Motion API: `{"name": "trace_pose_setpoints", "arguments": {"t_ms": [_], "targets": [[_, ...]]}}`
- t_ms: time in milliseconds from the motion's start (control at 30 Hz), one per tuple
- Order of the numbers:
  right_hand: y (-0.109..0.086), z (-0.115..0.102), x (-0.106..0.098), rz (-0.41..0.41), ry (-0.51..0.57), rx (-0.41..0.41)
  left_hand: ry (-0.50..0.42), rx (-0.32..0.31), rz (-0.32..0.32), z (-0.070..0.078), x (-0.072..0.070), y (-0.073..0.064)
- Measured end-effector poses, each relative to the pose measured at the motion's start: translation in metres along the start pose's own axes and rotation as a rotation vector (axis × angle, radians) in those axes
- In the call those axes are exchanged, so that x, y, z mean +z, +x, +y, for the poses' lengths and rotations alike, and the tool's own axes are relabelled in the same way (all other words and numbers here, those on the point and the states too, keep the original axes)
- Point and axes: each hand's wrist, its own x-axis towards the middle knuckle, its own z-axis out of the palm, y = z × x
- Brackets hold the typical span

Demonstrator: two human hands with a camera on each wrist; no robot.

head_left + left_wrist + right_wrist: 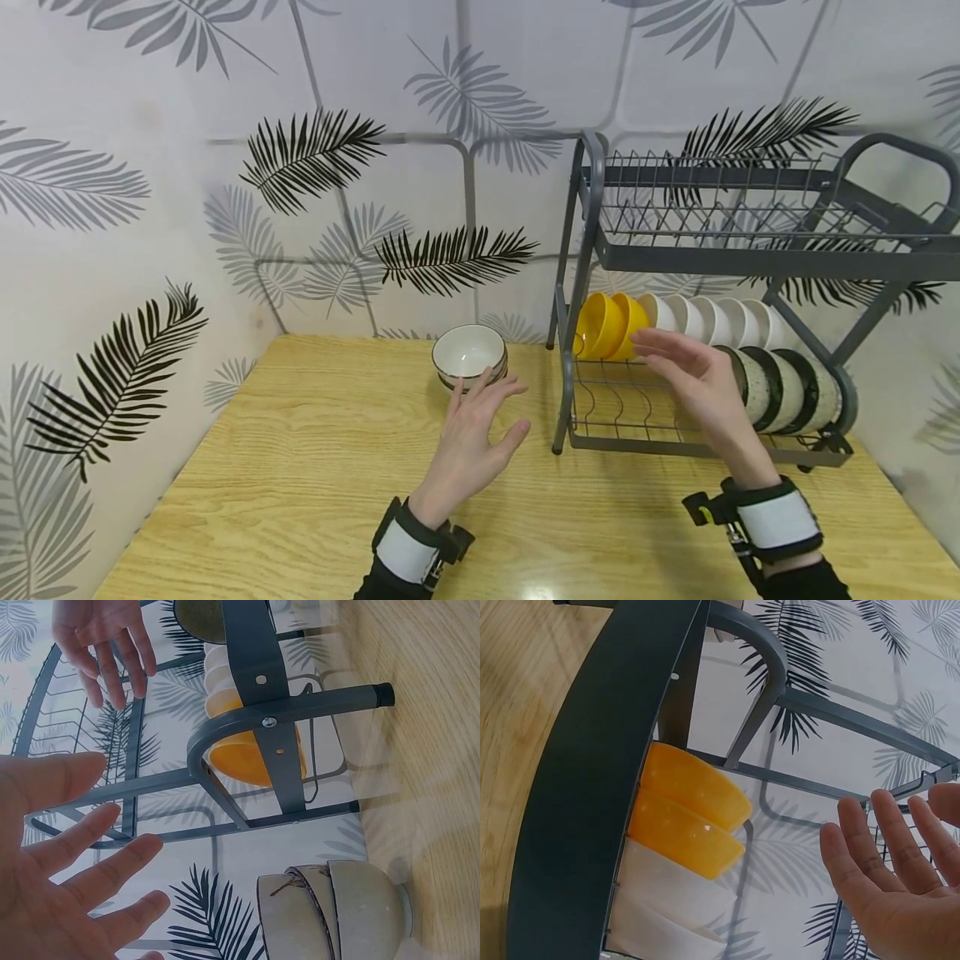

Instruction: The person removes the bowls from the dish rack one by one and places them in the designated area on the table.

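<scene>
Presumably to save room, pale bowls (466,353) nest near the left hand (468,439), yellow bowls (602,327) stand edgewise before the right hand (701,385), each grip apart.

The wood-grain table (300,467) carries a small stack of dark-rimmed bowls (467,352) near its back edge — and, to their right, a grey two-tier rack (750,261) standing on dark feet (385,694).

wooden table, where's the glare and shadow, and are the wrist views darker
Head view: a glare spot on the wooden table at the picture's bottom edge, a soft shadow in front of the dish rack; left wrist view: dimmer; right wrist view: also dimmer, tiny highlight on one yellow bowl.
</scene>
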Motion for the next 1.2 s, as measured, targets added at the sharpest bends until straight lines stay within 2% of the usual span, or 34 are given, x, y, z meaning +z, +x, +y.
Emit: {"name": "trace_pose_setpoints", "arguments": {"t_ms": [500,733,1100,1200], "targets": [[0.004,0.001,-0.013,-0.004,-0.086,-0.005,0.003,0.003,-0.002,0.0,0.001,0.0],[0.007,0.003,-0.016,-0.024,-0.202,0.03,0.01,0.011,0.002,0.001,0.0,0.0],[0.02,0.009,-0.015,-0.124,-0.266,0.122,0.002,0.007,0.001,-0.001,0.0,0.0],[0.023,0.011,-0.014,-0.141,-0.269,0.125,0.0,0.009,0.001,-0.001,0.0,0.0]]}}
